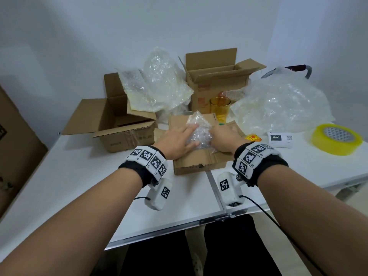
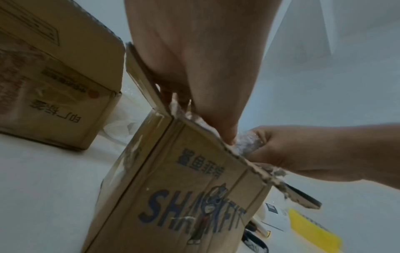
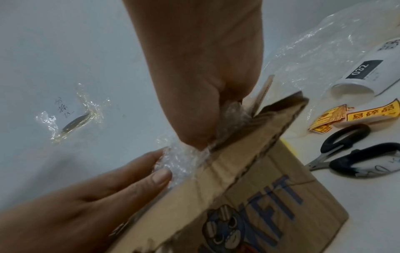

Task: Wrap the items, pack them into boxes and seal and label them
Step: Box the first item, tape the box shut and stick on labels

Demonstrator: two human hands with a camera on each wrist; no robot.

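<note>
Bubble-wrapped bundle (image 1: pixel 199 132) going into the near box (image 1: pixel 199 162) at worktop (image 1: pixel 59 186) centre.
Bundle sits partly inside the box's open top, wrap sticking up above the flaps. L hand (image 1: pixel 177 141) lies flat on bundle's left side, fingers (image 3: pixel 138 178) fairly straight, pressing wrap. R hand (image 1: pixel 224 139) on the right side, fingers curled into the wrap. Open box (image 1: pixel 111 124) to the left, inside mostly hidden. Taller open box (image 1: pixel 217 84) behind w/ amber glass (image 1: pixel 220 110) in front. Tape roll (image 1: pixel 337 139), label roll (image 1: pixel 279 139), scissors (image 3: pixel 355 152) to the right.
</note>
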